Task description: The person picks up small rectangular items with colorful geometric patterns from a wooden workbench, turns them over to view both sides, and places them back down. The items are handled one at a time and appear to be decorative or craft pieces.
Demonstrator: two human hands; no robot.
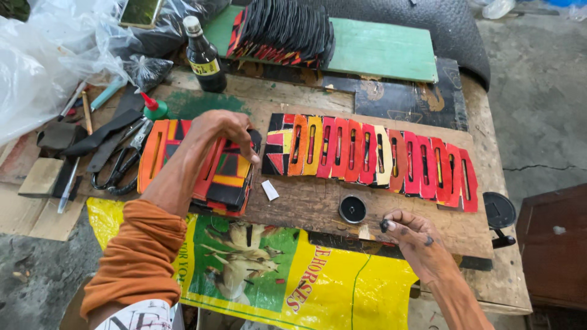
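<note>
My left hand point(223, 131) reaches over a stack of slotted, brightly coloured cut pieces point(226, 183) on a wooden board point(318, 198), with the fingertips pinching the top piece of the stack. My right hand point(409, 229) hovers low at the board's near edge, its fingertips stained black and pinched together on something small and dark. A small round black tin point(353, 209) sits open just left of that hand. A long overlapping row of red, orange and yellow slotted pieces point(373, 157) lies across the board.
Black scissors point(119, 165), knives and pens lie at the left beside clear plastic bags point(43, 55). A dark bottle point(203, 58), a fanned black stack point(284, 30) and a green board point(382, 49) stand behind. A yellow printed sack point(293, 275) hangs in front.
</note>
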